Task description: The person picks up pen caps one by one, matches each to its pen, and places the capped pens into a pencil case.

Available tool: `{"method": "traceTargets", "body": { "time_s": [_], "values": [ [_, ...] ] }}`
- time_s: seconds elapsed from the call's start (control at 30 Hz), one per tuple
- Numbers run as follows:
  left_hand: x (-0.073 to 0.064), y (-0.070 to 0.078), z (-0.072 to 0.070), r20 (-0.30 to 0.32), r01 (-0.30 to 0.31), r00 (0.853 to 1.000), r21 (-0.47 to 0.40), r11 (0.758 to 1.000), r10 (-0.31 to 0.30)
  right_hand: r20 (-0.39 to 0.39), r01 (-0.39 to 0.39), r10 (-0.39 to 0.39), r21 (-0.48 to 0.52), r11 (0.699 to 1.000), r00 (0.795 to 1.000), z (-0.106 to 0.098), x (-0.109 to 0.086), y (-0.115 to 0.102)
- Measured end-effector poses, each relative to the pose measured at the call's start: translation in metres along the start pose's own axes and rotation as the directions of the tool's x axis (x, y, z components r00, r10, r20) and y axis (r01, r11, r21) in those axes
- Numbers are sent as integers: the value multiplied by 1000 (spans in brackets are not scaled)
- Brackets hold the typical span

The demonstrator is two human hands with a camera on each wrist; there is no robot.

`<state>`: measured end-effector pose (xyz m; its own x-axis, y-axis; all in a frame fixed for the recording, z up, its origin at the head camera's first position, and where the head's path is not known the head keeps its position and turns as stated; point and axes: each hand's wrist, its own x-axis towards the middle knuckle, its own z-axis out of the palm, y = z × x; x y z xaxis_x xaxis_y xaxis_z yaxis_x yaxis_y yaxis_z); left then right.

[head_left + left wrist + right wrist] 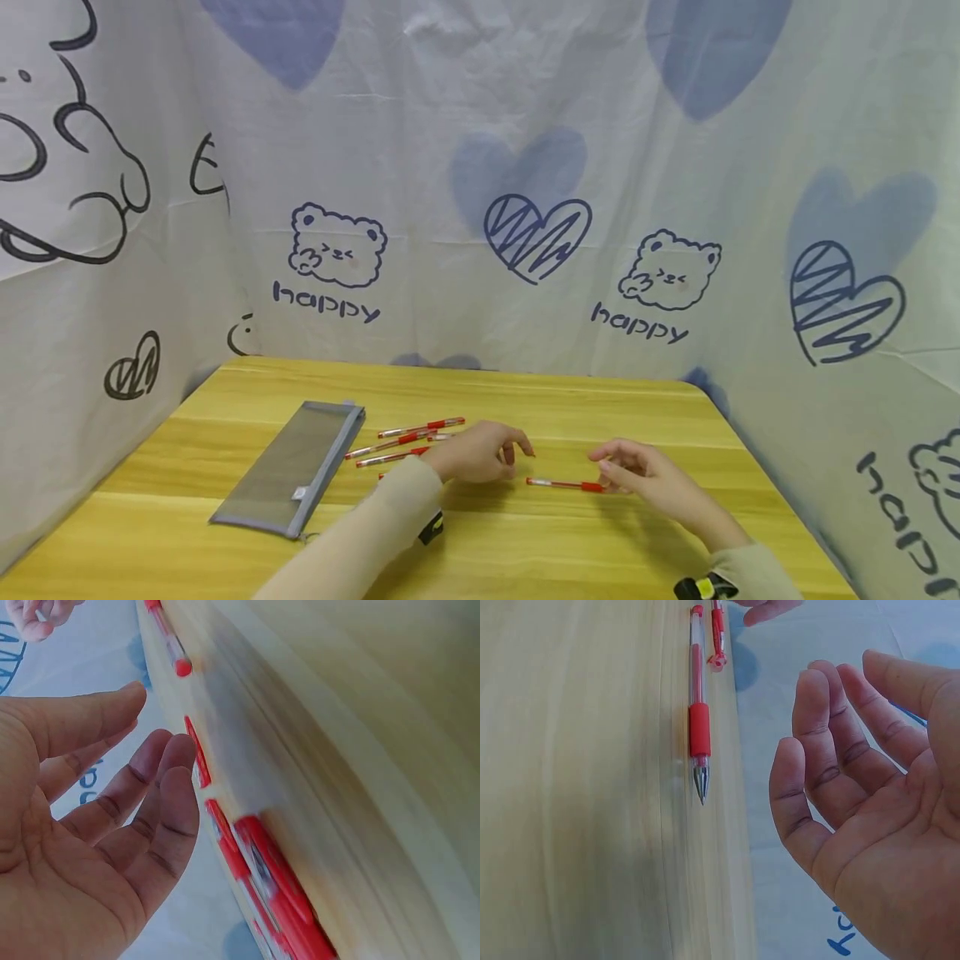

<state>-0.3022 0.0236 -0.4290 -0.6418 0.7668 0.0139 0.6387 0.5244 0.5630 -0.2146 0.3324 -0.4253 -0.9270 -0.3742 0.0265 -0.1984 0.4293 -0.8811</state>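
A clear-barrelled gel pen (558, 483) with a red grip lies alone on the table between the two hands. Its bare metal tip shows in the right wrist view, pointing towards the wearer's right. My right hand (648, 479) hovers beside the grip end, fingers loosely bent and holding nothing in the right wrist view. My left hand (480, 452) is above the table at the pen's other side, its fingers loosely curved around nothing. Several more red pens (397, 443) lie left of that hand, partly hidden by it and the sleeve; some show in the left wrist view as red pens (281, 885).
A grey mesh zip pouch (288, 467) lies flat on the left of the yellow wood-grain table (577, 550). White cloth curtains (420, 150) with hearts and bear drawings enclose the table at the back and both sides.
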Motion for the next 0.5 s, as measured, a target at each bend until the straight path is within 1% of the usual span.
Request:
{"method": "traceTargets", "body": {
  "time_s": [0.13, 0.23, 0.5],
  "values": [
    [11, 6, 7, -4, -11, 1000, 48, 999, 12, -11, -7, 7, 7, 1000, 1000, -4, -5, 1],
    [17, 12, 11, -5, 0, 1000, 68, 998, 0, -21, -18, 19, 4, 1000, 1000, -6, -8, 1],
    [33, 17, 22, 19, 22, 1000, 62, 998, -23, -29, -35, 35, 1, 999, 999, -9, -9, 0]
  ]
}}
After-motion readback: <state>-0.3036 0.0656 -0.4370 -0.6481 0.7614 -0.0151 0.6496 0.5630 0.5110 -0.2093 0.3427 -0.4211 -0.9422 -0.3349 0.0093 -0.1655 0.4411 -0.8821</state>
